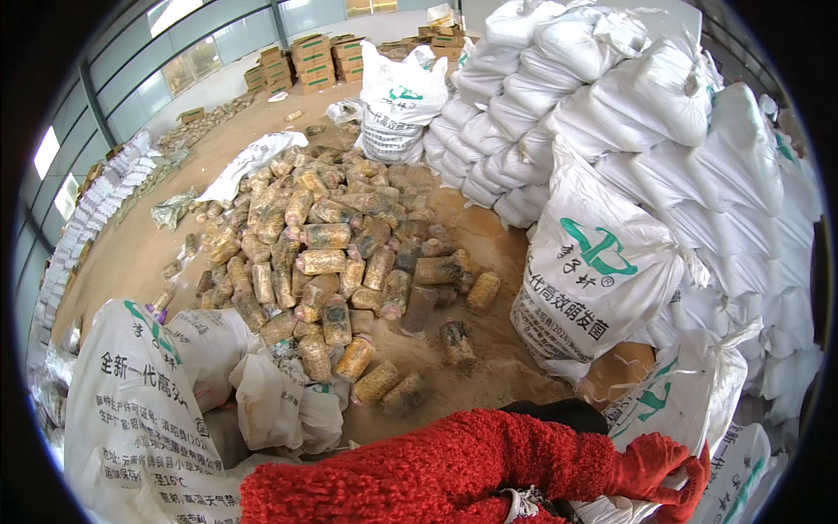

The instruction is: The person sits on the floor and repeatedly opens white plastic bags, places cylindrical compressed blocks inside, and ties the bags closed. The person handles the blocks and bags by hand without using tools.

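Both my hands wear red gloves and meet at the lower right. My left arm, in a fluffy red sleeve, reaches across the front, and my left hand [648, 464] has its fingers bent. Close against it is my right hand [692, 485], partly hidden. White woven plastic [615, 509] shows just below them; whether either hand grips it cannot be made out. Directly behind stands a white woven sack [687, 380] with a green logo, its top corner pointing up. Another printed white sack [740, 481] lies right of my hands.
A heap of clear bags of grain-like material [324, 262], some dark-patched, covers the floor ahead. A full sack [596, 275] stands right of it, before a tall stack of white sacks [628, 98]. More sacks [144, 406] sit left. Cardboard boxes [313, 62] are stacked far back.
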`<state>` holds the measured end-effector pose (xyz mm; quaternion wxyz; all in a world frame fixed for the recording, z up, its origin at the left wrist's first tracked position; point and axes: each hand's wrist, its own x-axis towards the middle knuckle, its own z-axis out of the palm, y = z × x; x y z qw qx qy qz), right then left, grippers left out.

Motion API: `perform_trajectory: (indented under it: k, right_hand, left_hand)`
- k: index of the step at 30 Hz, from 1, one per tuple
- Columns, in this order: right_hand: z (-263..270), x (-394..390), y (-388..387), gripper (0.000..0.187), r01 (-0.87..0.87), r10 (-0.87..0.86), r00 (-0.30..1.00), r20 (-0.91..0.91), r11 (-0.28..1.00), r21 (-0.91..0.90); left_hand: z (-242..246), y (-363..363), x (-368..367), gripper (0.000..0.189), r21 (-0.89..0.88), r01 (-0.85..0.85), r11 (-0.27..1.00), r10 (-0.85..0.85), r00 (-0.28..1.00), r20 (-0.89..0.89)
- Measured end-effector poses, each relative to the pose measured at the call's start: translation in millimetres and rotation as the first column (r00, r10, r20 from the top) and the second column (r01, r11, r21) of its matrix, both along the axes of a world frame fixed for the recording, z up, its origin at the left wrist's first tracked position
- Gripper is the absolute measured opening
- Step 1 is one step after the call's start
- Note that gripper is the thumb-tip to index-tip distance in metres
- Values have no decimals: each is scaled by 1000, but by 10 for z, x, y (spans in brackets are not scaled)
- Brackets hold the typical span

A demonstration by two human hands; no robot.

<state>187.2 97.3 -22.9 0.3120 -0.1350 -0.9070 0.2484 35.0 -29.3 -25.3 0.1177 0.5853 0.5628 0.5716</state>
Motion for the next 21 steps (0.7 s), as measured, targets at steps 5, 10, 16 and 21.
perform_trajectory:
  k: [5,10,16,21]
  right_hand:
    - [19,-106,-80,52,-80,-10,987,-160,831,-550]
    - [100,-249,-366,46,105,-359,929,-86,479,-871]
    - [260,-432,-467,45,-119,-189,957,-219,434,-893]
    - [310,-413,-508,50,-179,-177,954,-242,313,-933]
  left_hand:
    - [-67,84,43,30,-87,102,991,-107,993,-58]
    - [-341,141,23,21,88,286,954,-299,924,239]
    - [-272,-83,-152,23,13,358,934,-238,592,770]
    - [-91,-189,-272,21,317,483,816,-387,49,921]
